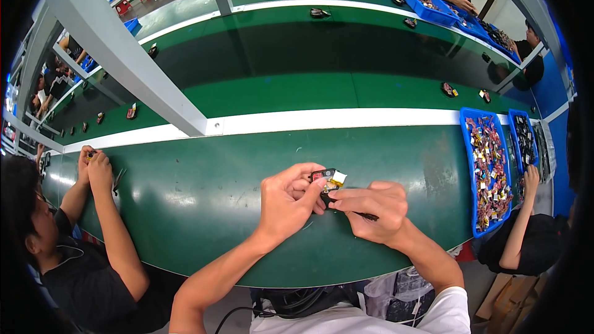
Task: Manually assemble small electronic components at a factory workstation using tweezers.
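Note:
Above the green worktop [204, 210], my left hand [286, 201] pinches a small black electronic housing [318, 175] between thumb and fingers. A silver and yellow component [338, 178], like a small battery pack, sticks out from its right side. My right hand [378, 209] is closed around a slim black tool [370, 216] whose rear end shows below the fingers. The front of this tool meets the lower part of the housing, and my fingers hide its tip. Its exact kind cannot be made out.
At right stands a blue tray [475, 210] of small wired parts, beside another blue tray [517, 117] of black pieces. A white rail [334, 119] separates the worktop from the conveyor belt [278, 93], which carries scattered housings. Co-workers sit left, right and across; a grey post [130, 49] rises left.

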Demonstrator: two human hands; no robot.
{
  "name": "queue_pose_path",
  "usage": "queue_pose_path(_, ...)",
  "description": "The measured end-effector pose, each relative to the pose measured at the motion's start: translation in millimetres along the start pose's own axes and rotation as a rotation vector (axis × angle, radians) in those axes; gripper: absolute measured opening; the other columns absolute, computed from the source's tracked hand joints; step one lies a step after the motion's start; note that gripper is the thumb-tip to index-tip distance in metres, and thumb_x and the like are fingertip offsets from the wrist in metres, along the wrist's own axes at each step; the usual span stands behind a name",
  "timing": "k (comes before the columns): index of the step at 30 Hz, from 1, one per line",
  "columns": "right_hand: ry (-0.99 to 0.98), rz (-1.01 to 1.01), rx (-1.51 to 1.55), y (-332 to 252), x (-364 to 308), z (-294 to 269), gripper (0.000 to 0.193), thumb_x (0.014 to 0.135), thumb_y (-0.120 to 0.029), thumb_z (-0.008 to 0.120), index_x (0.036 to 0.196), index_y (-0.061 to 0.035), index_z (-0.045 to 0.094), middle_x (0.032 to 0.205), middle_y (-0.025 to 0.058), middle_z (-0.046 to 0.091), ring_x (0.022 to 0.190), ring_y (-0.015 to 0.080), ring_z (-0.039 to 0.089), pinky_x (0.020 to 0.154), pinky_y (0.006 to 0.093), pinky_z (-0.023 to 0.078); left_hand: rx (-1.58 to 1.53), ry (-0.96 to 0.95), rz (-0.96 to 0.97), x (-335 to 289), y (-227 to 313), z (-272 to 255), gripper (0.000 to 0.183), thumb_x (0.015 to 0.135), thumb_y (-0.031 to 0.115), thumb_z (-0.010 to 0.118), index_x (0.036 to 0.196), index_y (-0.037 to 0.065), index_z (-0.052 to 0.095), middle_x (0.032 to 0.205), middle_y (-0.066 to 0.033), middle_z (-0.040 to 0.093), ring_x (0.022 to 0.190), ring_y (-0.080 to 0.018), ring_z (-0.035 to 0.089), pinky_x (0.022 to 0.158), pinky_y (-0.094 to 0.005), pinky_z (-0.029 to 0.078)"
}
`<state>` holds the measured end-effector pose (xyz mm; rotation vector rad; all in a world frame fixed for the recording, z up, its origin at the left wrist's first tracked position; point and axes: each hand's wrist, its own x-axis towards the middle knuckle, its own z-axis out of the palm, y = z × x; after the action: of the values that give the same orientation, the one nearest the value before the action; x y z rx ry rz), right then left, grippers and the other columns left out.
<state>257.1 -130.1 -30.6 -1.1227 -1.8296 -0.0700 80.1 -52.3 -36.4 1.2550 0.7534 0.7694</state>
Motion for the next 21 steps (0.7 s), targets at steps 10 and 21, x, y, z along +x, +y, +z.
queue_pose_path(10, -0.033, -0.015, -0.017, 3.6, -2.6, 5.2, 0.034, 0.054, 0.004, 0.076, 0.083, -0.0125, 0.074, 0.089, -0.0007, 0.077, 0.046, 0.0099, 0.047, 0.044, 0.0254, 0.032, -0.034, -0.048, -0.064, 4.0, -4.7, -6.9, 0.019, 0.096, -0.003, 0.061, 0.114, -0.011, 0.062, 0.084, -0.0142, 0.071, 0.065, -0.0166, 0.070, 0.056, -0.0279, 0.060)
queue_pose_path(21, 0.177, 0.167, 0.111, 4.8, 24.2, -17.1, 0.017, 0.070, 0.000, 0.085, 0.080, -0.0067, 0.073, 0.086, 0.0058, 0.078, 0.056, 0.0117, 0.066, 0.046, 0.0237, 0.040, 0.287, 0.011, -0.024, 95.5, 31.2, -42.0, 0.020, 0.095, 0.001, 0.061, 0.112, -0.010, 0.062, 0.085, -0.0124, 0.067, 0.063, -0.0195, 0.070, 0.056, -0.0293, 0.060)
